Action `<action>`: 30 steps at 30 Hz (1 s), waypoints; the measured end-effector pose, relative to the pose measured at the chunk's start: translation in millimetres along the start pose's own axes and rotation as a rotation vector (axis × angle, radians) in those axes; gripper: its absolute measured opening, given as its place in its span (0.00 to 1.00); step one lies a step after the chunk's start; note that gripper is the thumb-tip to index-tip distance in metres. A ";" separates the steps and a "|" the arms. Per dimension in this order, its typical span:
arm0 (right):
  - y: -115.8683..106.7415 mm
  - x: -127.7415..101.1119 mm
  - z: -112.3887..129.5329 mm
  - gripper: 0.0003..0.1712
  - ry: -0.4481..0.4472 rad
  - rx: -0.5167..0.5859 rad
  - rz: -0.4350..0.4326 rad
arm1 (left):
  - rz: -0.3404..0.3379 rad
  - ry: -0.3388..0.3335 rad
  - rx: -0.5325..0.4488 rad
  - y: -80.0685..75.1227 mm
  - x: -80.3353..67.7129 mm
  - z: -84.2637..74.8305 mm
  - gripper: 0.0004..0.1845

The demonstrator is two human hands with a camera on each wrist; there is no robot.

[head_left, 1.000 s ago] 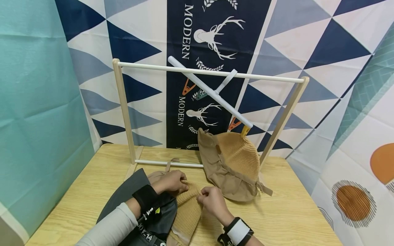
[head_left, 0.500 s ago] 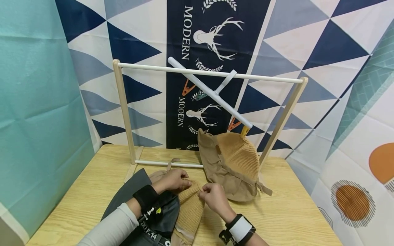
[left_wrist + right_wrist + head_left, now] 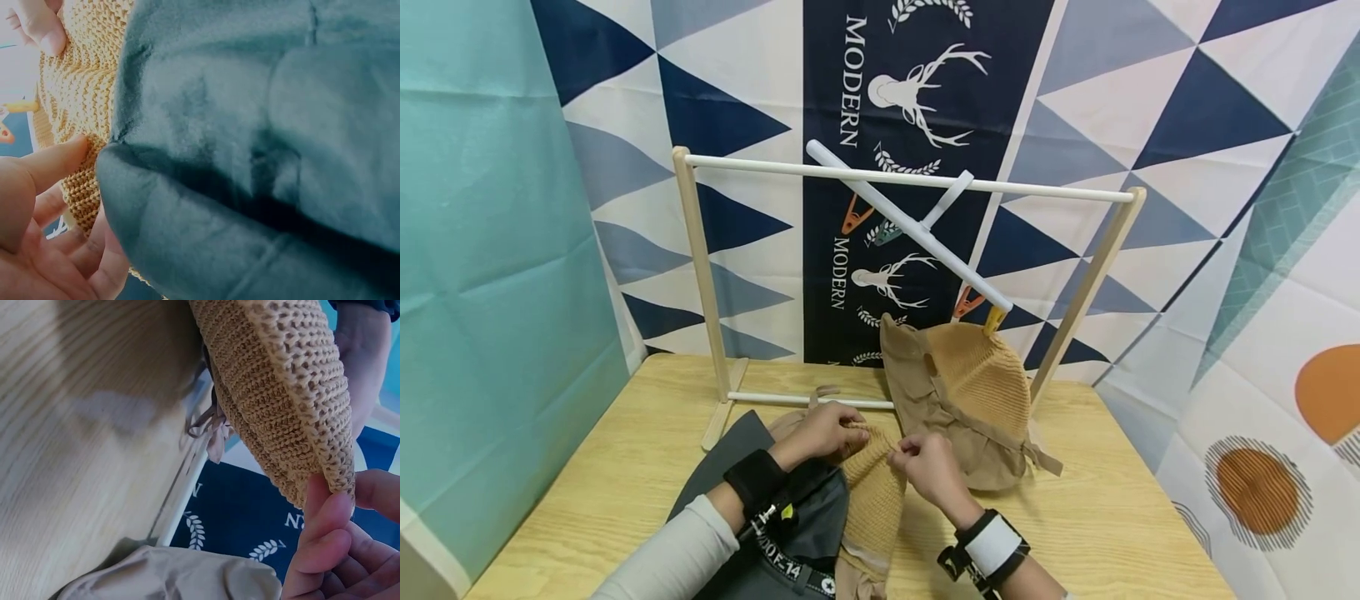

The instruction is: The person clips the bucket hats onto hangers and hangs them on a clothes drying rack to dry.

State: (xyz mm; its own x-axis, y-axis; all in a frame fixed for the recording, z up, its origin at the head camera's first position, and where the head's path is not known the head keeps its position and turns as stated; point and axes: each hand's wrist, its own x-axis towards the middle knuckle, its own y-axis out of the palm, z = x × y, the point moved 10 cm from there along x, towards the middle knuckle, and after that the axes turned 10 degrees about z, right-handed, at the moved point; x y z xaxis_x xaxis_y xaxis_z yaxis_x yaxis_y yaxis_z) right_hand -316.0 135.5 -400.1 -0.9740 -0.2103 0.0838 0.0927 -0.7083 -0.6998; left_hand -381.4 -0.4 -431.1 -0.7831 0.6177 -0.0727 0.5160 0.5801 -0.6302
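Note:
Between both hands is a tan hat with a knitted crown (image 3: 876,500) and a brown cloth brim. My left hand (image 3: 823,433) pinches its crown on one side; the left wrist view shows the thumb and fingers (image 3: 53,165) on either side of the knit. My right hand (image 3: 934,471) pinches the other edge, and the right wrist view shows its fingertips around the knit's corner (image 3: 325,444). A dark grey hat (image 3: 808,521) with a lettered band lies against the tan hat, under the left forearm. It fills much of the left wrist view.
Behind the hands stands a drying rack (image 3: 700,275) with a white top bar. From it hangs a tilted pale hanger (image 3: 917,229) with coloured clips. A yellow clip (image 3: 995,320) holds a second tan hat (image 3: 981,375), its brim near my right hand. Wooden table (image 3: 1075,517) beneath.
Both hands have shifted slightly up and right, carrying the knitted crown with them. The dark grey hat has also slid a little to the right. The hanger and hanging hat look unchanged.

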 end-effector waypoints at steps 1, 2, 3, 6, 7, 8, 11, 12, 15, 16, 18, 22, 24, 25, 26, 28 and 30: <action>-1.2 0.4 0.2 0.05 0.000 -0.002 -0.003 | -0.005 0.007 -0.010 -1.5 -0.4 -1.3 0.08; -2.5 0.6 0.6 0.05 -0.001 0.000 -0.006 | -0.011 0.013 -0.017 -3.0 -0.7 -2.5 0.07; -4.1 0.8 1.3 0.05 -0.004 0.000 -0.012 | -0.016 0.018 -0.023 -4.4 -0.9 -3.7 0.07; -8.5 1.4 3.5 0.04 -0.009 0.002 -0.025 | -0.028 0.030 -0.028 -7.7 -1.2 -7.4 0.07; -10.1 1.9 3.7 0.04 -0.005 0.004 -0.031 | -0.032 0.033 -0.027 -8.5 -1.4 -8.6 0.07; -11.2 2.3 3.9 0.04 -0.001 0.008 -0.033 | -0.036 0.035 -0.022 -9.1 -1.4 -9.5 0.07; -12.9 3.6 3.5 0.04 0.013 0.010 -0.033 | -0.041 0.036 -0.027 -9.2 -1.7 -11.3 0.06; -13.0 3.9 3.6 0.04 0.016 0.011 -0.031 | -0.041 0.036 -0.029 -8.8 -1.7 -11.7 0.06; -12.4 4.7 3.5 0.04 0.028 0.018 -0.019 | -0.050 0.035 -0.040 -7.7 -1.5 -12.0 0.07; -12.6 4.8 3.7 0.05 0.028 0.018 -0.016 | -0.055 0.032 -0.040 -7.5 -1.1 -12.3 0.07; -13.7 4.9 5.0 0.05 0.025 0.013 -0.016 | -0.065 0.032 -0.037 -7.0 -0.4 -13.3 0.08; -17.9 5.6 8.6 0.05 0.012 0.001 -0.026 | -0.084 0.044 -0.055 -7.5 0.6 -16.0 0.07; -21.0 6.3 10.2 0.05 0.006 -0.005 -0.036 | -0.090 0.062 -0.071 -8.2 1.4 -18.3 0.07; -22.6 6.4 11.1 0.05 0.004 -0.007 -0.041 | -0.095 0.066 -0.078 -8.9 1.7 -19.1 0.08; -24.3 6.6 11.7 0.05 0.002 -0.011 -0.046 | -0.102 0.070 -0.081 -10.0 1.9 -20.3 0.09; -27.2 6.5 13.0 0.05 0.000 -0.018 -0.054 | -0.121 0.084 -0.073 -12.6 2.0 -23.5 0.09; -30.5 6.1 14.7 0.06 -0.005 -0.020 -0.062 | -0.143 0.085 -0.062 -15.5 1.2 -26.4 0.09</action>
State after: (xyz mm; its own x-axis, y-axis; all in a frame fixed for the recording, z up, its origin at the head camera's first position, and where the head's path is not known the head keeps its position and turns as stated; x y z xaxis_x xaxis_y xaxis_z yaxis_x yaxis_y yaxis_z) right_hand -321.8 146.0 -367.8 -0.9768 -0.1700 0.1305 0.0284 -0.7062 -0.7074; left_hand -381.2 5.4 -401.1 -0.8192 0.5675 0.0821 0.4235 0.6954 -0.5806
